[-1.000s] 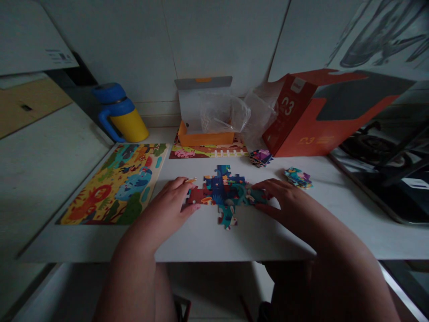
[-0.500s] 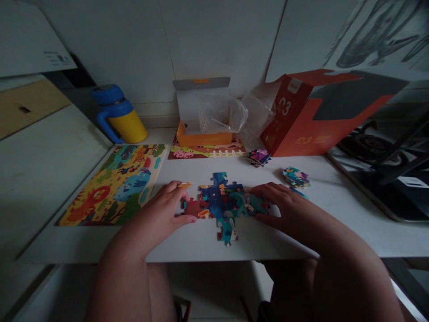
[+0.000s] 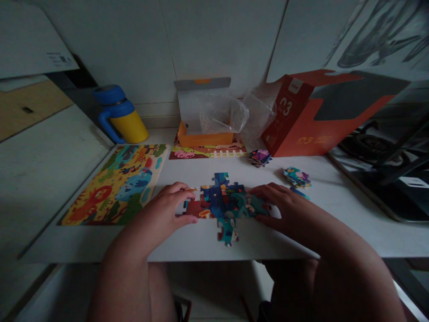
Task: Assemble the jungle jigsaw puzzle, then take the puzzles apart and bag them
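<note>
A partly joined jigsaw puzzle (image 3: 217, 201) in dark blue, teal and red lies flat on the white table. One teal section with a white rabbit (image 3: 228, 231) juts from its lower edge. At the puzzle's left end is my left hand (image 3: 177, 203), with a small orange-and-white puzzle piece (image 3: 192, 189) at its fingertips, seen almost edge-on. My left thumb lies lower, near the red corner. My right hand (image 3: 272, 201) grips the puzzle's right end, fingers over the upper edge and thumb at the lower edge; part of that end is hidden under it.
Two piles of loose pieces, one purple (image 3: 259, 158) and one teal (image 3: 296, 177), lie behind and right. An animal picture board (image 3: 117, 185) is at left. Behind stand a blue-yellow jug (image 3: 125, 120), an open orange box (image 3: 204, 139) with plastic wrap, and a red box (image 3: 301, 120).
My left fingers have moved slightly right and down over the orange piece, which now shows thinner and closer to the puzzle. My right hand has stayed almost still.
</note>
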Demonstrator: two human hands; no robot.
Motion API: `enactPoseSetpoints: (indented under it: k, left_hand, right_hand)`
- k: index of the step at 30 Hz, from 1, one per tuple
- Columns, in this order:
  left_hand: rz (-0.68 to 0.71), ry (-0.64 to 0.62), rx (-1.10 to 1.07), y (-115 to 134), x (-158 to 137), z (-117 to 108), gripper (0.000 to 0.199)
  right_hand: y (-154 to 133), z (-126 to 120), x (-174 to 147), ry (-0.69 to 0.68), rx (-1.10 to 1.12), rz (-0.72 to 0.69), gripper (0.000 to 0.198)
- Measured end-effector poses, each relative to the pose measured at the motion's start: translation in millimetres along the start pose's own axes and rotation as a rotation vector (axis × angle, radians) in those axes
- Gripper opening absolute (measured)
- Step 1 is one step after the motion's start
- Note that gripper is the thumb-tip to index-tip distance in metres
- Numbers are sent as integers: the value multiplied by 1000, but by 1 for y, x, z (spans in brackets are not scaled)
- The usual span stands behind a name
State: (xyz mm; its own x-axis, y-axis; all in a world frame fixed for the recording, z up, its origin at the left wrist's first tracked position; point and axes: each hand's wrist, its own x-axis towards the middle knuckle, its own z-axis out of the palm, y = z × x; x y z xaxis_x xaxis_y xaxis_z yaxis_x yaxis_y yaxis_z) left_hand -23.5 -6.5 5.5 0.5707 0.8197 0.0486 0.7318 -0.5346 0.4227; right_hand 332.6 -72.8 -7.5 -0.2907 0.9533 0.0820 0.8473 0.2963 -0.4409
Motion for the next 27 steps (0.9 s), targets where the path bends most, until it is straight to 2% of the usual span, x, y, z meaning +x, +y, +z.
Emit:
enactPoseSetpoints:
  k: [5,13,19,21,27]
  left_hand:
    - [2,-19,-24,-3,0,-1,35]
    - [-27,-23,-51,-7,2,-2,34]
    - [-48,-17,-29,-4,0,-2,45]
    - [-29,-13,3,-2,0,-2,45]
    - [103,-22,91,4,0,-1,27]
  right_hand:
    - [-4,-1,0,-2,15,4,48]
    - [-7,-4,5,38,8,-23,44]
    - [-6,-3,7,-15,31,-20,41]
    - [-4,-2,7,-28,32,-22,44]
    - [0,-3,6,-24,21,-44,40]
